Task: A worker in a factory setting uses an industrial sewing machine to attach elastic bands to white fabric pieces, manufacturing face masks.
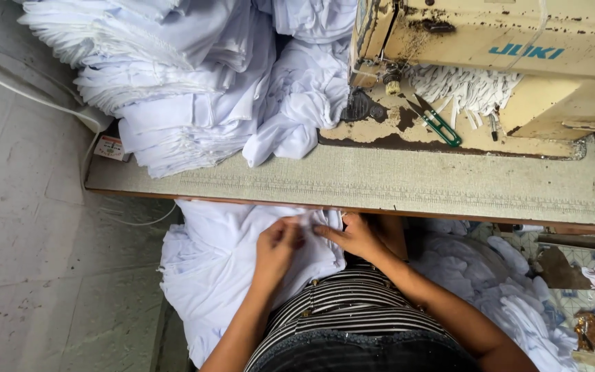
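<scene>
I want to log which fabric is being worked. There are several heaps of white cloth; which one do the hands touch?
The white cloth on the lap, below the table edge: both the left hand and the right hand pinch it.

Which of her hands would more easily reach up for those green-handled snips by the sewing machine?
Probably the right hand. It lies on the white cloth in the lap, on the same side as the green-handled snips on the machine bed. The left hand would have to cross over it.
</scene>
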